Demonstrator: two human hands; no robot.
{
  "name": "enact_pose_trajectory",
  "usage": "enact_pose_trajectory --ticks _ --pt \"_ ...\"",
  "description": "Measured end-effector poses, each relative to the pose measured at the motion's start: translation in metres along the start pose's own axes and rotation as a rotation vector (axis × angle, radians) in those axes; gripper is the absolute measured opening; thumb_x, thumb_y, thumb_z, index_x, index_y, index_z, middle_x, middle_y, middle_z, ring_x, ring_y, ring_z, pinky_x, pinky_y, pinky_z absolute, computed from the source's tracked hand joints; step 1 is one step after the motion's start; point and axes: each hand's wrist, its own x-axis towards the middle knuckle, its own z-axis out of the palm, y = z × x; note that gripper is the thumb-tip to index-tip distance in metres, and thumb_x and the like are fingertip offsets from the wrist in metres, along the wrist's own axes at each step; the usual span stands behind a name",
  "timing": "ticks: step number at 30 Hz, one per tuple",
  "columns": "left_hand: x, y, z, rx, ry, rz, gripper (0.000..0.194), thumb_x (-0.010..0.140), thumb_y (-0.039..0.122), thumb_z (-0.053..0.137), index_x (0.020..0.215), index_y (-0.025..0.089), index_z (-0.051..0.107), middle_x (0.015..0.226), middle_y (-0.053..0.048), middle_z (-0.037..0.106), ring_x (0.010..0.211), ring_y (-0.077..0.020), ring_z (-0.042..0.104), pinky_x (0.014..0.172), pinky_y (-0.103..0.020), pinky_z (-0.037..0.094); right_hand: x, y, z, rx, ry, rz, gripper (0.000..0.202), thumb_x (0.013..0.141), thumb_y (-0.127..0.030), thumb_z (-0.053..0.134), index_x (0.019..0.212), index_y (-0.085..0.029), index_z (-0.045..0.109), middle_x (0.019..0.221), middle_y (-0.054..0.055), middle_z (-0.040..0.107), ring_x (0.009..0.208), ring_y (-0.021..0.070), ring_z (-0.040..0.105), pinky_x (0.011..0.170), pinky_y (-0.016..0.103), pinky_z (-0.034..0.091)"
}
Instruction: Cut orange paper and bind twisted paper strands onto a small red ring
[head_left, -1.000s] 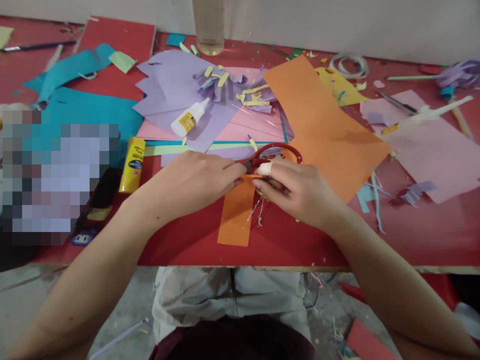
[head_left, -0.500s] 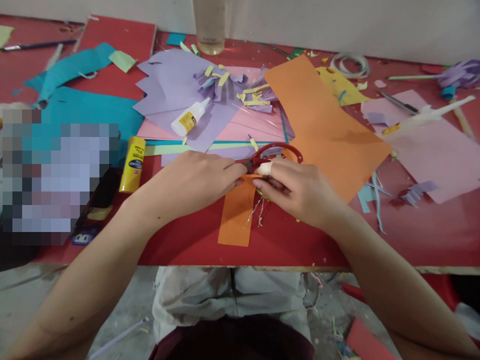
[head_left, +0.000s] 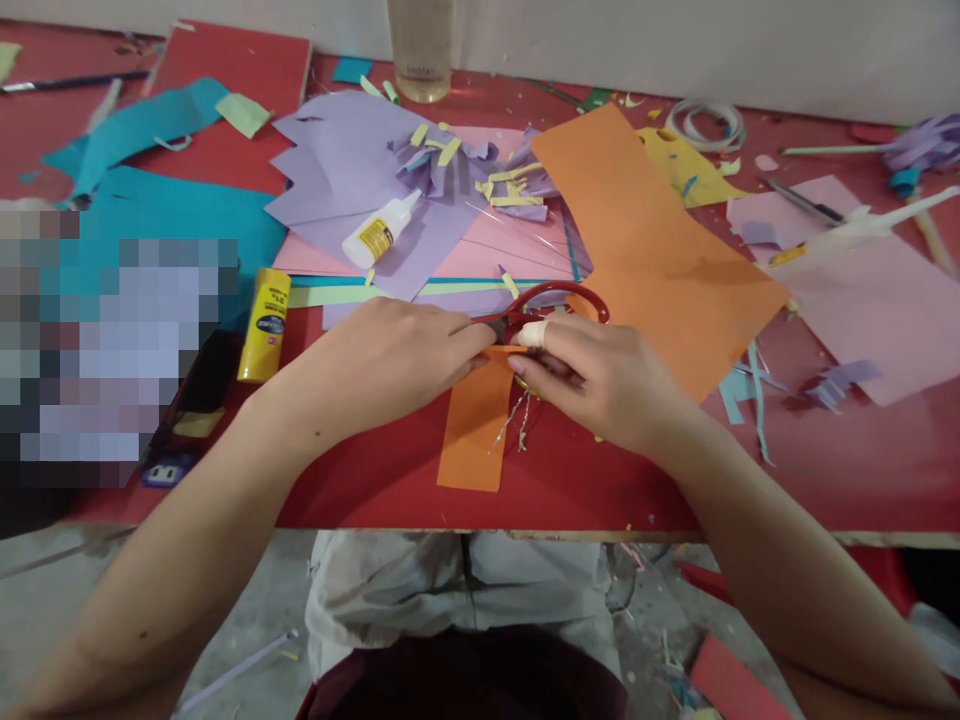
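Observation:
An orange paper strip (head_left: 474, 430) hangs down toward me over the red table, its upper end folded or rolled between my fingers. My left hand (head_left: 405, 350) pinches the left side of that upper end. Opposite it, my right hand (head_left: 600, 375), with a white wrap on one finger, pinches the right side. Red-handled scissors (head_left: 592, 297) lie just beyond my fingertips, partly hidden by the hands. Thin silvery twisted strings (head_left: 523, 422) stick out below my right fingers, beside the strip.
A yellow glue stick (head_left: 265, 325) stands out left of my left hand. Farther back lie a white glue bottle (head_left: 379, 235), purple paper (head_left: 337, 160) and a large orange sheet (head_left: 652, 240). A clear bottle (head_left: 421, 50) is by the wall; pink paper (head_left: 877, 320) lies right.
The view has shifted very slightly. Both hands keep their pinch on the orange strip, with only tiny finger movement.

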Motion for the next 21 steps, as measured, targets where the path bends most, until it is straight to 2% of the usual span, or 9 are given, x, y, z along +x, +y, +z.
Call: enact_pose_trajectory --ticks 21 --pt "0.0015 0.0028 -0.0054 -0.085 -0.084 -0.060 0.021 0.100 0.022 0.041 0.106 0.016 0.059 0.087 -0.003 0.067 0.072 -0.0161 0.064 0.053 -0.027 0.028 -0.0001 -0.0019 -0.0020 -0.020 -0.037 0.031 0.016 0.097 -0.031 0.050 0.096 -0.019 0.060 0.080 0.003 0.063 0.063 0.0144 0.054 0.057 0.027 0.037"
